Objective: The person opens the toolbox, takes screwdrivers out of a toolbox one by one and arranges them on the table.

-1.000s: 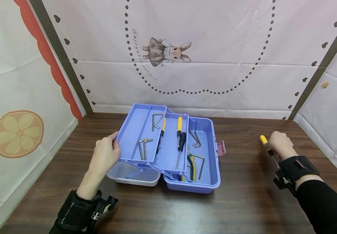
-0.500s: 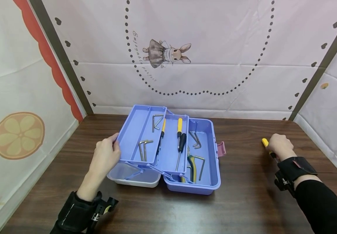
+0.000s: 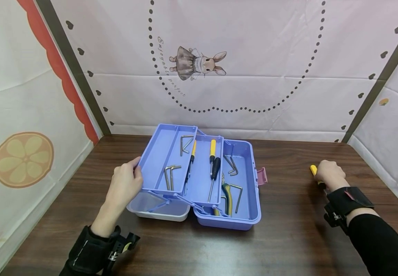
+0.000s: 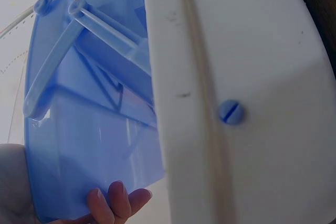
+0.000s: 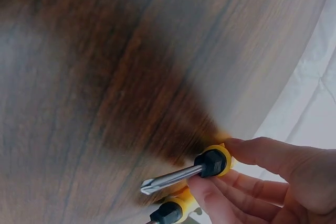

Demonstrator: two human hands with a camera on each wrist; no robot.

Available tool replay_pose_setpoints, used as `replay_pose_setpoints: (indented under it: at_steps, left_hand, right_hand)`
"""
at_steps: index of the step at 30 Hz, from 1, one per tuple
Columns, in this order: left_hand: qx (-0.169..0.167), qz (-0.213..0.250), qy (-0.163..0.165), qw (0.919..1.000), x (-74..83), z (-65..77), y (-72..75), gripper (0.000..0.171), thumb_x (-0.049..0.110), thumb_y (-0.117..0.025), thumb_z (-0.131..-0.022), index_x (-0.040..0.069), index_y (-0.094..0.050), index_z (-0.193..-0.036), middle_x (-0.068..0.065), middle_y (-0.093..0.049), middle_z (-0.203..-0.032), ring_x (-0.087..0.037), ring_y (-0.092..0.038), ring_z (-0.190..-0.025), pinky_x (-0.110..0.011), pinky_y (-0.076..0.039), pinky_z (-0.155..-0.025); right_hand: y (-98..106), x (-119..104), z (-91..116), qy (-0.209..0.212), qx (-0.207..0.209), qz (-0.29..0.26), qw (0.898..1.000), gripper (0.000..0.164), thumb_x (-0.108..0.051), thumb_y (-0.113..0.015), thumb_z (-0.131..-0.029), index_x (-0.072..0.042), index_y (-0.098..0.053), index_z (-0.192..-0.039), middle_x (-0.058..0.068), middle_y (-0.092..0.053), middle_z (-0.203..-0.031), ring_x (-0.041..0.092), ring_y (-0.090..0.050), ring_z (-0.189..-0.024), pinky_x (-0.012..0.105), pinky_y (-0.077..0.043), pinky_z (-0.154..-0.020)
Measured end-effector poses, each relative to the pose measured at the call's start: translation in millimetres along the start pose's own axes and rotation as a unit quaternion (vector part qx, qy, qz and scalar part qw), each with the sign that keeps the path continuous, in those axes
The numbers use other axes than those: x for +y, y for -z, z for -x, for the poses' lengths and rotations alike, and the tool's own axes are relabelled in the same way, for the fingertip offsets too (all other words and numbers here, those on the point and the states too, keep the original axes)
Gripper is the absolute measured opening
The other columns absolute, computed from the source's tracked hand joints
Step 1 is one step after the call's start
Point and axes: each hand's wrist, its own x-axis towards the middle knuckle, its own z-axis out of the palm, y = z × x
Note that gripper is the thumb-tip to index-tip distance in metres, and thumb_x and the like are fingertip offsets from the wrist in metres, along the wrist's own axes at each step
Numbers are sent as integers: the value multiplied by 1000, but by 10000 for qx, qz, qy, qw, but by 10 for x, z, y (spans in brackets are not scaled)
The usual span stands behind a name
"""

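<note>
My left hand (image 3: 123, 188) grips the left edge of the upper blue tray (image 3: 159, 155) of an unfolded toolbox (image 3: 250, 220). In the left wrist view, its fingers (image 4: 119, 198) curl against the tray's underside. Far to the right, my right hand (image 3: 330, 174) is low over the table beside a yellow handle (image 3: 313, 169). The right wrist view shows thumb and finger pinching a yellow-and-black screwdriver (image 5: 212, 162) with a cross tip. Close under it is a second yellow-and-black screwdriver (image 5: 181, 205), partly cut off by the frame.
Hex keys (image 3: 172, 176), a black-handled screwdriver (image 3: 215, 168), yellow-handled screwdrivers (image 3: 212, 147) and green-and-yellow pliers (image 3: 227, 197) lie in the toolbox. Its pale lid (image 3: 161, 214) rests folded back, and a pink latch (image 3: 262, 176) juts right. Printed cloth (image 3: 254, 92) walls the brown table (image 3: 282, 237).
My right hand has shifted slightly toward me, and the screwdriver's shaft now shows less in the head view. The left hand and toolbox keep their places.
</note>
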Motion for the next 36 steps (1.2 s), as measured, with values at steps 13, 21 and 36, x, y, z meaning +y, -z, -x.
replay_pose_setpoints:
  at_steps: [13,21,36]
  left_hand:
    - [-18,15,20,10000,-10,-2,-1,36,0,-38,-87,-19,-45,-117,-36,-51,-108,-33,-57,-73,-29,-41,-44]
    - [-14,-13,33,10000,-11,-6,-7,36,0,-38,-87,-19,-45,-117,-36,-51,-108,-33,-57,-72,-29,-40,-43]
    - [-32,-30,64,10000,-9,-3,-10,36,1,-38,-88,-19,-45,-117,-35,-50,-110,-39,-57,-90,-43,-49,-60]
  right_hand:
    - [145,-54,118,248,-188,-128,9994,27,-20,-55,-82,3,-52,-68,11,-51,-55,21,-52,-46,33,-40,-48]
    - [427,-312,277,850,-2,123,9963,31,-24,-56,-85,3,-52,-72,11,-53,-56,25,-53,-54,35,-39,-50]
    - [667,-1192,606,2388,750,-60,9682,33,-21,-62,-79,-7,-50,-51,1,-47,-48,16,-44,-47,29,-37,-43]
